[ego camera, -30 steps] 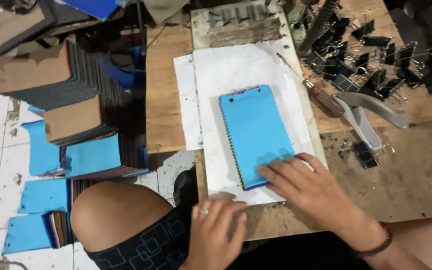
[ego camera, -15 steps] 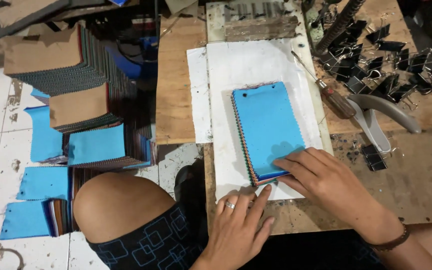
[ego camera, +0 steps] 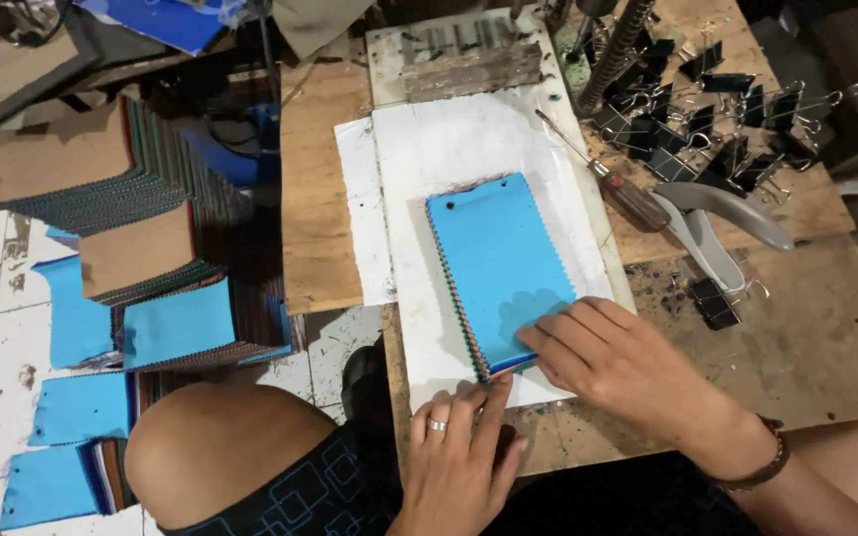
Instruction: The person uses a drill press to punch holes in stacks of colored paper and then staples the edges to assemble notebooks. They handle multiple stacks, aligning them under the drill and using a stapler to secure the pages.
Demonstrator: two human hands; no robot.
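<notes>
Wooden workbench: its near edge runs under my wrists; bare wood lies open to the right of my hand. White paper sheet: spread along the bench's left part, its left margin free. Blue swatch stack: lies on the sheet, pinked edges at left, 2 holes at its far end. My right hand: fingers flat and together, pressing the stack's near right corner. My left hand: fingers loosely spread, tips touching the sheet just below the stack's near edge. Binder clips: heaped far right, well apart. The lower swatches' colours are hard to make out.
</notes>
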